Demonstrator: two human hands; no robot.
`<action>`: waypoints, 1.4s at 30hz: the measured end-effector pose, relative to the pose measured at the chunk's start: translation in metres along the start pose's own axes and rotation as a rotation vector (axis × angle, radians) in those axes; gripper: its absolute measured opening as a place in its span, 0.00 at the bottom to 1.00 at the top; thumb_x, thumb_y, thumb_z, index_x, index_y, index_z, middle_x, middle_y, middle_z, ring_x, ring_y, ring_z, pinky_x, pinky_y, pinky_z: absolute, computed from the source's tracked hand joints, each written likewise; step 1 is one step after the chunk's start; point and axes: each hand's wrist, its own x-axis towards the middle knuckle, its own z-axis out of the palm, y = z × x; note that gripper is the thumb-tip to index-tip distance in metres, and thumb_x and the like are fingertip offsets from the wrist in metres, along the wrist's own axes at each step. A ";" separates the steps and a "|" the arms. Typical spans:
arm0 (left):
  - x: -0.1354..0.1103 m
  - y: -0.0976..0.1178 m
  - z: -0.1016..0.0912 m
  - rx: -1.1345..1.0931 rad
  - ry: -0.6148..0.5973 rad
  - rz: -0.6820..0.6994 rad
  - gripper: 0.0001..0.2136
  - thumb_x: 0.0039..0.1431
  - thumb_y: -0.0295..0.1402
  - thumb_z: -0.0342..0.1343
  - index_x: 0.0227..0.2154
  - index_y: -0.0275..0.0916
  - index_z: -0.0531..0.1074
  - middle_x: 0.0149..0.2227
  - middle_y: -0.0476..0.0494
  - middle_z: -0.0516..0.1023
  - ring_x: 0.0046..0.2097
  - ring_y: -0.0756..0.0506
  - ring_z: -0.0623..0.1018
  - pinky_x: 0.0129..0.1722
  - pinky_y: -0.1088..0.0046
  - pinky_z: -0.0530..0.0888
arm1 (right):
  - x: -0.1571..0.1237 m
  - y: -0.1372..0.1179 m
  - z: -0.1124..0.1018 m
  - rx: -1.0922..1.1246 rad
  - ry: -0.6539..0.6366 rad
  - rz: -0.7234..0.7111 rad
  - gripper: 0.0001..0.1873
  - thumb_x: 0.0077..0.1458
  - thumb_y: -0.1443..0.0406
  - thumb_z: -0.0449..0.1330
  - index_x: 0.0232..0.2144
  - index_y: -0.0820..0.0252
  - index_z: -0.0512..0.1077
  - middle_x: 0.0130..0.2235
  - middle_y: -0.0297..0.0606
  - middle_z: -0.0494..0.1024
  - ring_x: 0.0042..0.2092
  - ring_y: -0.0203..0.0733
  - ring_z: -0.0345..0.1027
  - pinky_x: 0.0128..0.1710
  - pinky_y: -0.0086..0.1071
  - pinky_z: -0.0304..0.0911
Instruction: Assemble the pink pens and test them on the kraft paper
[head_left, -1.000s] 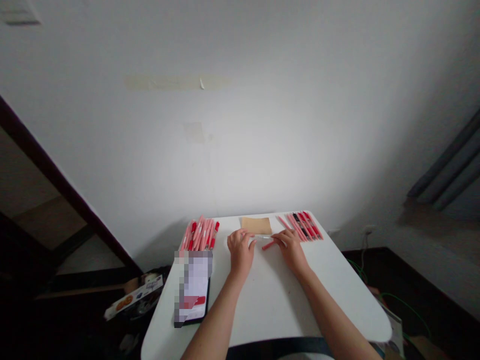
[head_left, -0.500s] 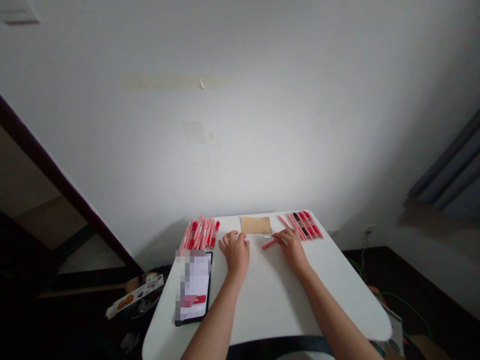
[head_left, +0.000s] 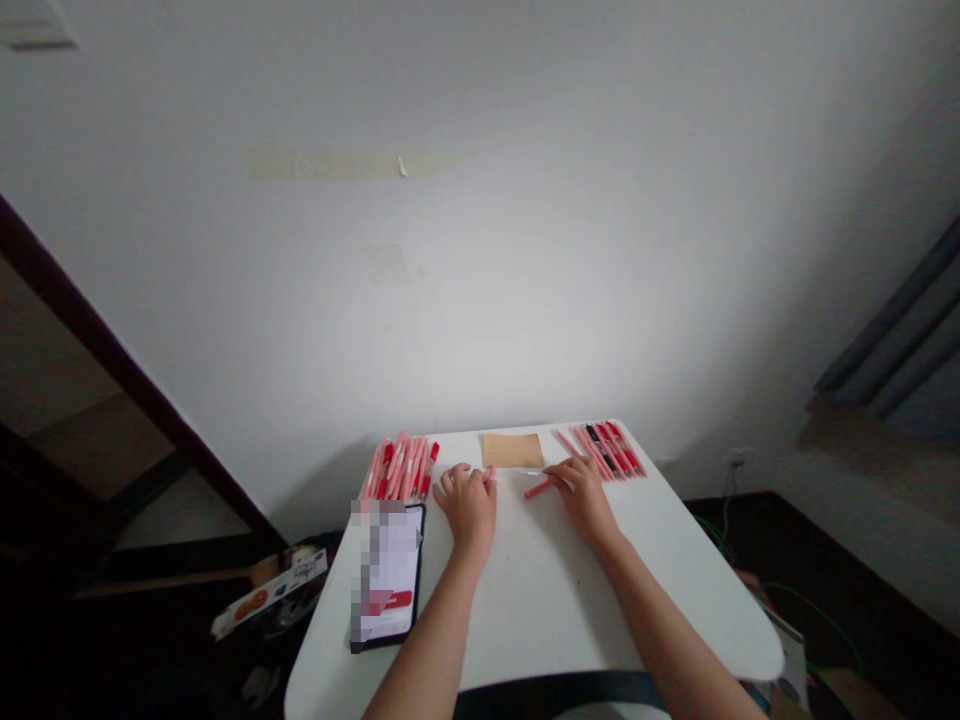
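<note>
My left hand [head_left: 469,510] is at the middle of the white table, thumb and index finger pinching a short pink pen piece [head_left: 491,475]. The other fingers of that hand are bent over the tabletop. To its right, my right hand [head_left: 582,495] is closed on a thin whitish stick that looks like a pen refill [head_left: 530,472], its free end pointing left. A pink pen barrel [head_left: 537,489] juts out from under the right fingers; whether it is held or only lies there, I cannot tell. Between and beyond the hands lies a tan paper rectangle [head_left: 512,450].
Pink and red pens [head_left: 405,468] lie in a bunch at the back left. More pens [head_left: 609,452], pink, red and black, form a row at the back right. A phone [head_left: 390,575] rests at the left edge of the white table [head_left: 540,620]. A wall stands behind.
My left hand has shifted slightly left and turned, and the pink piece now shows at its fingertips. My right hand has stayed nearly still.
</note>
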 end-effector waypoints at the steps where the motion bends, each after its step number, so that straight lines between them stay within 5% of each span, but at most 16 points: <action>1: 0.000 0.000 0.000 0.002 -0.002 -0.004 0.13 0.60 0.39 0.50 0.30 0.40 0.77 0.45 0.39 0.73 0.51 0.37 0.65 0.51 0.52 0.60 | 0.000 0.000 0.000 0.000 -0.003 -0.001 0.11 0.60 0.63 0.55 0.35 0.54 0.79 0.33 0.42 0.76 0.42 0.48 0.64 0.43 0.42 0.62; 17: 0.005 0.001 0.003 -0.244 -0.007 0.016 0.06 0.50 0.33 0.62 0.33 0.45 0.77 0.44 0.46 0.74 0.49 0.41 0.68 0.51 0.60 0.62 | -0.001 0.005 0.002 0.006 0.034 0.026 0.11 0.59 0.62 0.56 0.35 0.53 0.79 0.33 0.42 0.76 0.42 0.48 0.62 0.44 0.42 0.61; 42: 0.004 0.002 0.001 -0.262 0.025 0.110 0.07 0.50 0.31 0.63 0.34 0.47 0.77 0.44 0.46 0.74 0.50 0.42 0.68 0.55 0.56 0.59 | -0.002 0.007 0.004 0.006 0.003 0.025 0.12 0.60 0.61 0.55 0.36 0.53 0.79 0.33 0.43 0.76 0.42 0.49 0.62 0.44 0.43 0.61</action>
